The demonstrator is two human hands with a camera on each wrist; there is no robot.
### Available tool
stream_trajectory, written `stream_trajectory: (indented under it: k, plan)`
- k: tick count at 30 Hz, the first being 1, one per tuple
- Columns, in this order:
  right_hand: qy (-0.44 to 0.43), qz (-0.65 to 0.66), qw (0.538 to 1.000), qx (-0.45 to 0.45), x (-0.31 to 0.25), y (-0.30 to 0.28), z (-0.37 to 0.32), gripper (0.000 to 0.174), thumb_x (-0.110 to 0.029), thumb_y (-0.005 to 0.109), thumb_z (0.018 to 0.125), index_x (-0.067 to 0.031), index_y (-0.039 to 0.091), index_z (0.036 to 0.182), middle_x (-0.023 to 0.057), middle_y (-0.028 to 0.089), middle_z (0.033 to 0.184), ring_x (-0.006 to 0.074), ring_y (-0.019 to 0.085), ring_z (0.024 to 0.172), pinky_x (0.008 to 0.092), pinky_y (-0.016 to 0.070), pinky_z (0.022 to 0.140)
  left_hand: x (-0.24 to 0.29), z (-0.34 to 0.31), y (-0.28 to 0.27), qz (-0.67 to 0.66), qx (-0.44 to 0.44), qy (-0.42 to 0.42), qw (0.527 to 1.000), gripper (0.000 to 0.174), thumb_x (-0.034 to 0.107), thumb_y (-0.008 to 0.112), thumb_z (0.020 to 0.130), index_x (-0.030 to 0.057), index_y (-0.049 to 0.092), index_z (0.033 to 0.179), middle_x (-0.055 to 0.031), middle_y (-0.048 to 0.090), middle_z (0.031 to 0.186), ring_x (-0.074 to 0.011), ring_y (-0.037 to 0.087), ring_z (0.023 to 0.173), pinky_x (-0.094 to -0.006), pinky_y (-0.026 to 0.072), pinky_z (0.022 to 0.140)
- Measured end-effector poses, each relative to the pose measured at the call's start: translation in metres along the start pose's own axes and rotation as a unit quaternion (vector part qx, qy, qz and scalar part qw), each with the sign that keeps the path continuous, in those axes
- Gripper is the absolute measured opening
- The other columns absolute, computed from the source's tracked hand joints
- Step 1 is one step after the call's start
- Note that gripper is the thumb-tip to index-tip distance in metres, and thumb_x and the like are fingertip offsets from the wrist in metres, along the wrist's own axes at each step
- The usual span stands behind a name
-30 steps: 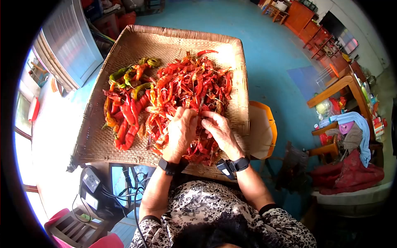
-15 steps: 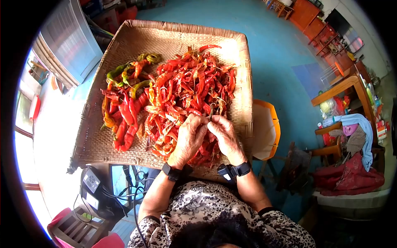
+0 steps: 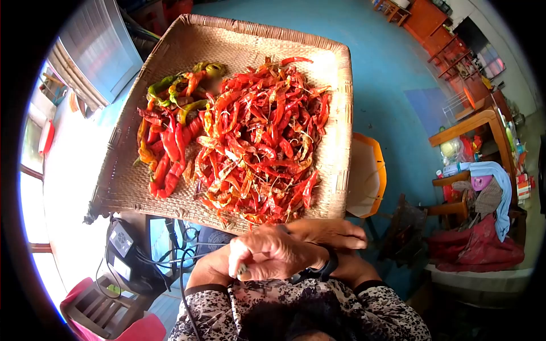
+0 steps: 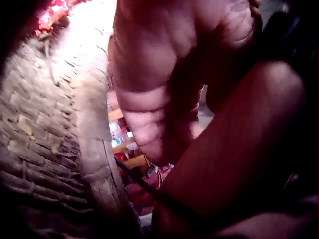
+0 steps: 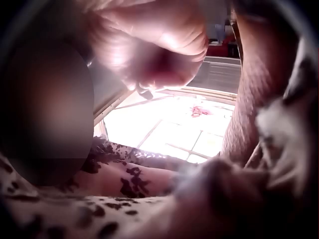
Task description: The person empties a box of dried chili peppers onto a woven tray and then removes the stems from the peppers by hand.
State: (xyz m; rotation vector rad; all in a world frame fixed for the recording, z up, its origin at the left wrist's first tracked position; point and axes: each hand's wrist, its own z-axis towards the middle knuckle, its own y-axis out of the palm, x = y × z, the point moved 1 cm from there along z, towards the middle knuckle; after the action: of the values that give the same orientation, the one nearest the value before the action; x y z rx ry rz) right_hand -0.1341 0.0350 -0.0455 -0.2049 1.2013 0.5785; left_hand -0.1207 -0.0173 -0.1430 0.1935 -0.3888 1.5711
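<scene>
In the head view my forearms cross at the near edge of a woven tray (image 3: 153,211). My right hand (image 3: 264,253) has reached over to the left, and its thumb and curled fingers pinch a small greyish piece (image 3: 243,269), whose end also shows in the right wrist view below the fingers. Behind it my left hand (image 3: 327,232) points to the right along the tray's rim, its fingers extended and partly covered. A heap of wrinkled red chili peppers (image 3: 273,142) fills the tray's middle and right. Larger red, yellow and green peppers (image 3: 173,136) lie on its left.
An orange-rimmed container (image 3: 367,176) stands right of the tray. Cables and a black device (image 3: 122,241) are at the lower left, near a slatted seat (image 3: 108,310). A chair with clothes (image 3: 483,199) stands at the right on the blue floor.
Both hands have left the chili heap and drawn back to the body, where the arms now cross. My right hand swung left with a small greyish piece. The tray sits slightly higher in view.
</scene>
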Motion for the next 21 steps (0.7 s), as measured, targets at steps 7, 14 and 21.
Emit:
stream_trajectory:
  k: [7, 14, 21]
  plan:
    - [0.033, 0.029, 0.998, -0.044, 0.004, 0.011, 0.003, 0.012, -0.013, 0.067, 0.089, -0.0043, 0.061, 0.095, 0.0039, 0.063, 0.082, 0.0148, 0.059, 0.071, 0.0279, 0.045, 0.061, 0.013, 0.049, 0.013, -0.155, -0.116, -0.472, 0.86, 0.053, 0.046, 0.033, 0.101, 0.0054, 0.045, 0.132, -0.0143, 0.06, 0.103, -0.0222, 0.061, 0.093, -0.034, 0.0459, 0.085]
    - [0.019, 0.016, 0.999, -0.039, 0.003, 0.012, 0.004, 0.011, -0.013, 0.067, 0.089, -0.0045, 0.061, 0.093, 0.0041, 0.062, 0.078, 0.0155, 0.059, 0.069, 0.0282, 0.0461, 0.061, 0.01, 0.039, 0.021, -0.151, -0.1, -0.446, 0.877, 0.062, 0.054, 0.03, 0.099, 0.0126, 0.029, 0.146, -0.0205, 0.054, 0.125, -0.0373, 0.047, 0.12, -0.0451, 0.0331, 0.104]
    - [-0.015, -0.003, 1.0, -0.008, 0.01, 0.011, 0.0, 0.017, -0.013, 0.067, 0.089, -0.0024, 0.053, 0.091, 0.0031, 0.062, 0.075, 0.0067, 0.047, 0.059, 0.0259, 0.0413, 0.054, 0.021, 0.049, 0.01, -0.221, -0.057, -0.494, 0.839, 0.068, 0.058, 0.029, 0.098, 0.006, 0.035, 0.142, -0.0201, 0.062, 0.112, -0.0345, 0.056, 0.107, -0.0409, 0.042, 0.096]
